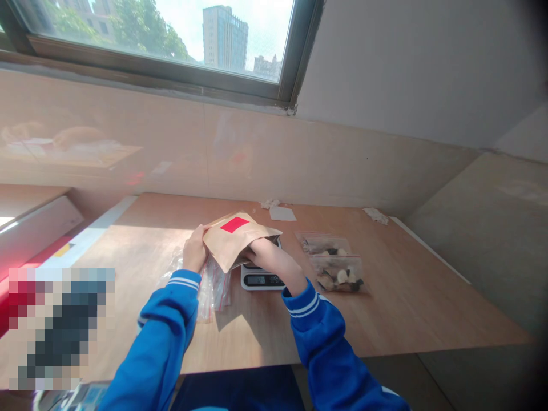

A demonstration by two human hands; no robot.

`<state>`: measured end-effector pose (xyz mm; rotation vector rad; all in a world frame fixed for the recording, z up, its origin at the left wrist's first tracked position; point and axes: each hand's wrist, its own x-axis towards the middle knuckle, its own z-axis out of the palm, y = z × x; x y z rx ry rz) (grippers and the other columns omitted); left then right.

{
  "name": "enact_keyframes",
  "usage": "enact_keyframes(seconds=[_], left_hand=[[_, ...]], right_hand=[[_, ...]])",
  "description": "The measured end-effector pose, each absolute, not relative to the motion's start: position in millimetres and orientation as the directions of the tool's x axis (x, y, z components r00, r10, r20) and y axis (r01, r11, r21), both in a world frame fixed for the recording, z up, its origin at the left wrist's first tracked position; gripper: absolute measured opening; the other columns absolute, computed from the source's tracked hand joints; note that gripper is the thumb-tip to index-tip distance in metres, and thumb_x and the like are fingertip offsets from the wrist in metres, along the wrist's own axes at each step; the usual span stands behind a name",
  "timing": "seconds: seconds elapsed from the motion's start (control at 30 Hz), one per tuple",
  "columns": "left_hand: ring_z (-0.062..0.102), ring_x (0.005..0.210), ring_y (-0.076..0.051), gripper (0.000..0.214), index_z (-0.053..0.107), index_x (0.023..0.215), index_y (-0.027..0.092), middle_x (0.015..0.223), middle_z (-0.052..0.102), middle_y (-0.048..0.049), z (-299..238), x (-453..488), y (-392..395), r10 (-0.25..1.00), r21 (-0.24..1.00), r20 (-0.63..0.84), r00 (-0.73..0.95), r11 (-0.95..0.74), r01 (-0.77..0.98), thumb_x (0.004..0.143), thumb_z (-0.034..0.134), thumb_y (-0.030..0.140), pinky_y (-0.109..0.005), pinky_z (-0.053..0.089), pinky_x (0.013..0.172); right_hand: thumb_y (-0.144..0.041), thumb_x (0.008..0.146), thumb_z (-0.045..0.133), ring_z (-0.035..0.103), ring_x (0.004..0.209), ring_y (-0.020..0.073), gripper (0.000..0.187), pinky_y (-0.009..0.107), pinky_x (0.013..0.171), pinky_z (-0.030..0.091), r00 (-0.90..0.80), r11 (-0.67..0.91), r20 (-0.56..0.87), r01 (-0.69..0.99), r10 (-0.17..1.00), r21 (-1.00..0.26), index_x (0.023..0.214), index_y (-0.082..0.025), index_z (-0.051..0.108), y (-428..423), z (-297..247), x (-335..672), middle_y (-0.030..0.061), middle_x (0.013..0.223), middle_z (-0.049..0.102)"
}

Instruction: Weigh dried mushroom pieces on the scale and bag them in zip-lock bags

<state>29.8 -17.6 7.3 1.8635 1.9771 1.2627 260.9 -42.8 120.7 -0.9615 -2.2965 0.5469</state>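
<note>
A brown paper bag (233, 240) with a red label (234, 224) is held tilted above a small digital scale (260, 279) on the wooden table (406, 297). My left hand (194, 249) grips the bag's left edge, fingers closed on the paper. My right hand (257, 249) reaches into the bag's open mouth; its fingers are hidden inside. Both sleeves are blue with white stripes. Under my left wrist lie several empty clear zip bags (212, 285).
Two filled clear zip bags (336, 265) with mixed light and dark pieces lie right of the scale. Paper scraps (282, 213) and a crumpled bit (375, 214) sit near the back wall. A blurred patch covers the lower left. A window runs above.
</note>
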Motion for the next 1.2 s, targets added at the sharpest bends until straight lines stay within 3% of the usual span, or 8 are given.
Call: enact_keyframes(seconds=[0.13,0.33,0.5,0.6,0.73,0.9,1.07,1.2], left_hand=[[0.063,0.102,-0.023,0.034,0.057,0.118,0.020,0.117,0.067,-0.0079,9,31,-18,0.881,0.634,0.419,-0.219,-0.111,0.765,0.089,0.040,0.026,-0.034,0.046,0.090],[0.064,0.099,-0.025,0.035,0.056,0.119,0.023,0.116,0.068,-0.0072,7,30,-17,0.889,0.624,0.390,-0.242,-0.062,0.779,0.085,0.048,0.026,-0.034,0.047,0.085],[0.066,0.095,-0.025,0.038,0.056,0.122,0.022,0.116,0.068,-0.0085,4,27,-15,0.895,0.648,0.376,-0.240,-0.069,0.758,0.085,0.052,0.032,-0.034,0.048,0.083],[0.065,0.097,-0.027,0.039,0.056,0.123,0.021,0.116,0.068,-0.0093,3,25,-14,0.902,0.660,0.356,-0.243,-0.058,0.749,0.086,0.052,0.033,-0.035,0.048,0.085],[0.064,0.104,-0.028,0.039,0.056,0.124,0.022,0.118,0.068,-0.0088,3,25,-15,0.908,0.666,0.326,-0.262,-0.025,0.745,0.086,0.052,0.030,-0.036,0.047,0.089],[0.063,0.105,-0.029,0.040,0.057,0.123,0.022,0.120,0.067,-0.0087,6,26,-16,0.909,0.665,0.325,-0.259,-0.025,0.746,0.085,0.052,0.029,-0.037,0.046,0.089],[0.063,0.105,-0.029,0.040,0.057,0.122,0.023,0.120,0.067,-0.0081,6,26,-16,0.907,0.670,0.344,-0.243,-0.056,0.740,0.082,0.054,0.027,-0.037,0.047,0.089],[0.063,0.105,-0.028,0.041,0.057,0.122,0.023,0.120,0.066,-0.0081,6,26,-17,0.907,0.665,0.345,-0.244,-0.053,0.745,0.081,0.054,0.026,-0.037,0.047,0.089]], right_hand=[[-0.008,0.090,0.050,0.060,0.117,0.0205,0.030,0.036,0.103,0.047,-0.665,0.696,0.313,0.444,0.678,-0.565,0.108,-0.022,0.069,-57,146,272,0.0057,0.118,0.068],[-0.024,0.089,0.059,0.065,0.101,0.0179,0.016,0.031,0.089,0.051,-0.450,0.587,0.397,0.455,0.800,-0.670,0.102,-0.026,0.068,-76,155,309,0.0002,0.106,0.070],[-0.023,0.085,0.064,0.068,0.092,0.0186,0.011,0.032,0.083,0.052,-0.409,0.474,0.287,0.490,0.866,-0.731,0.094,-0.024,0.069,-81,113,318,0.0014,0.098,0.072],[-0.017,0.085,0.062,0.066,0.091,0.0203,0.010,0.035,0.083,0.052,-0.399,0.502,0.324,0.519,0.858,-0.692,0.090,-0.022,0.068,-77,80,310,0.0036,0.093,0.071],[-0.013,0.085,0.062,0.062,0.094,0.0247,0.011,0.041,0.085,0.051,-0.394,0.591,0.443,0.596,0.805,-0.544,0.086,-0.022,0.067,-65,45,298,0.0063,0.091,0.070],[-0.017,0.089,0.057,0.059,0.096,0.0265,0.013,0.043,0.085,0.048,-0.353,0.569,0.477,0.686,0.805,-0.453,0.088,-0.024,0.069,-56,28,295,0.0078,0.099,0.067],[-0.023,0.093,0.052,0.059,0.102,0.0258,0.019,0.043,0.091,0.046,-0.281,0.563,0.539,0.674,0.794,-0.478,0.102,-0.025,0.069,-65,36,299,0.0087,0.108,0.064],[-0.019,0.095,0.042,0.059,0.101,0.0237,0.026,0.040,0.090,0.046,-0.148,0.523,0.577,0.641,0.803,-0.562,0.105,-0.024,0.067,-75,41,312,0.0087,0.104,0.064]])
